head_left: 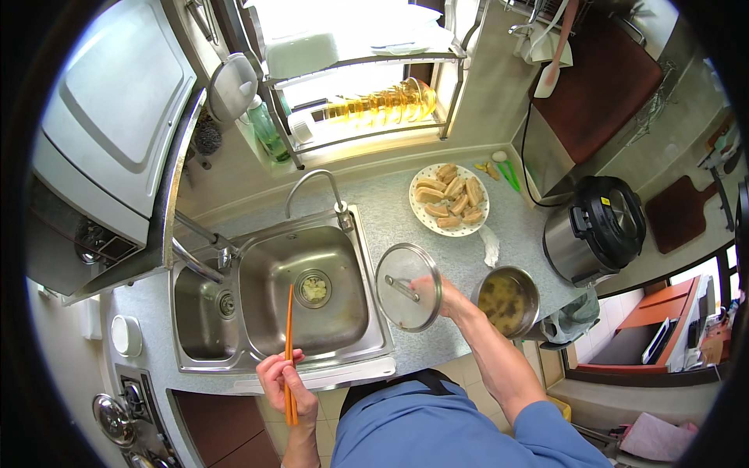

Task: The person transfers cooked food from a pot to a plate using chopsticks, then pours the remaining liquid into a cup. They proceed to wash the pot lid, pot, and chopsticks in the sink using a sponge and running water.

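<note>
A pair of orange-brown chopsticks (289, 351) is in my left hand (284, 380), at the front rim of the larger sink basin (345, 310), tips pointing away over the basin. My right hand (449, 297) has hold of a round glass pot lid (389, 310) with a metal rim and handle (402, 288), above the counter right of the sink. Fingers show through the glass; the exact grip is partly hidden. Right of that hand stands a steel pot (533, 292) of cloudy yellowish broth with dark bits. A spotted plate (416, 215) of pale meat pieces (455, 188) lies farther back.
A crumpled white item (490, 245) lies by the plate. An electric pressure cooker (594, 228) stands at the right. Pale scraps (314, 289) sit in the sink drain. A curved faucet (313, 174) rises behind the basin. A gas stove (137, 403) is at the lower left.
</note>
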{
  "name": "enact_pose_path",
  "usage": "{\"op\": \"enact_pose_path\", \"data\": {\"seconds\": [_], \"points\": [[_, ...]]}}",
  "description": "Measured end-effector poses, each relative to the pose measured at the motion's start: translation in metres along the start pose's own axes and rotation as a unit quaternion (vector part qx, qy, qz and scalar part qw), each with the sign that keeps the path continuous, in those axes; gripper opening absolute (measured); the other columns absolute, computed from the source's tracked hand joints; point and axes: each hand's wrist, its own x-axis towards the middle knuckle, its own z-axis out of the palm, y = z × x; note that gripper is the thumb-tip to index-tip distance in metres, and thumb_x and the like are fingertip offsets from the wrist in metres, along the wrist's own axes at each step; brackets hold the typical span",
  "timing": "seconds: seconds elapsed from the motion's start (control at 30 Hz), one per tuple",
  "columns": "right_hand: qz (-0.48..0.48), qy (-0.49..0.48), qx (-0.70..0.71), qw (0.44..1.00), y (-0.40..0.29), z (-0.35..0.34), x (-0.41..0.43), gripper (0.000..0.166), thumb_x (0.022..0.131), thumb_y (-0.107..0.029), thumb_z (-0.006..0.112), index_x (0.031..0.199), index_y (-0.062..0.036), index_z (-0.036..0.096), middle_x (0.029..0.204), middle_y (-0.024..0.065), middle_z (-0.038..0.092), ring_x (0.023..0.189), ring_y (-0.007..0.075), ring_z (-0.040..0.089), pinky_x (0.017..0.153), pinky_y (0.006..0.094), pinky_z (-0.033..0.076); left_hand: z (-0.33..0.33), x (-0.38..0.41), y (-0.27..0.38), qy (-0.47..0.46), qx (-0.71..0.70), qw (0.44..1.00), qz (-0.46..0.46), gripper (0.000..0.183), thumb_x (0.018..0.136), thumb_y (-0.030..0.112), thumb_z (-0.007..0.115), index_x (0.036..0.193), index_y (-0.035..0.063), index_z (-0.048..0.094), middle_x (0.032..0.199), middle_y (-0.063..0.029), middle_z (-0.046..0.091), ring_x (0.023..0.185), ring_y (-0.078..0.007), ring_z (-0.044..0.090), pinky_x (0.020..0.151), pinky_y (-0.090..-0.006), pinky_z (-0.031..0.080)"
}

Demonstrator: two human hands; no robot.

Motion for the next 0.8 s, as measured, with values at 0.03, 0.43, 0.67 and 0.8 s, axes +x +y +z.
{"op": "enact_pose_path", "data": {"seconds": [0.03,0.43,0.67,0.8], "points": [[0.032,0.004,0.039,0.999,0.010,-0.003,0.001,0.019,0.094,-0.021,0.069,0.091,-0.0018,0.070,0.077,0.0056,0.065,0.067,0.0157,0.062,0.057,0.0320,0.050,-0.001,0.000,-0.001,-0.011,0.005,1.000,0.006,0.009,0.101,0.001,0.047,0.103,-0.0048,0.054,0.111,-0.0159,0.049,0.092,-0.0271,0.066,0.079,-0.0374,0.061],[0.006,-0.013,0.326,0.945,0.073,-0.018,0.050,0.018,0.102,-0.026,0.058,0.111,-0.0127,0.066,0.092,0.0007,0.068,0.073,0.0113,0.064,0.057,0.0267,0.055,0.014,0.008,0.000,-0.086,-0.006,0.996,0.001,0.009,0.101,0.001,0.047,0.103,-0.0050,0.052,0.113,-0.0159,0.048,0.092,-0.0273,0.066,0.080,-0.0376,0.061],[-0.045,0.075,0.527,0.845,0.084,-0.006,0.071,0.035,0.103,-0.030,0.052,0.128,-0.0080,0.063,0.128,0.0139,0.067,0.114,0.0271,0.067,0.097,0.0465,0.057,0.039,0.010,0.000,-0.137,-0.038,0.989,-0.031,0.012,0.102,0.007,0.047,0.102,-0.0036,0.053,0.113,-0.0143,0.047,0.094,-0.0262,0.065,0.083,-0.0385,0.059],[-0.006,0.135,0.551,0.824,0.088,-0.007,0.062,0.033,0.104,-0.025,0.047,0.126,-0.0052,0.062,0.122,0.0137,0.069,0.110,0.0266,0.069,0.092,0.0440,0.060,0.056,0.008,-0.001,-0.166,-0.052,0.985,-0.012,0.011,0.103,0.007,0.049,0.102,-0.0034,0.054,0.113,-0.0144,0.047,0.091,-0.0259,0.066,0.080,-0.0376,0.060]]}}
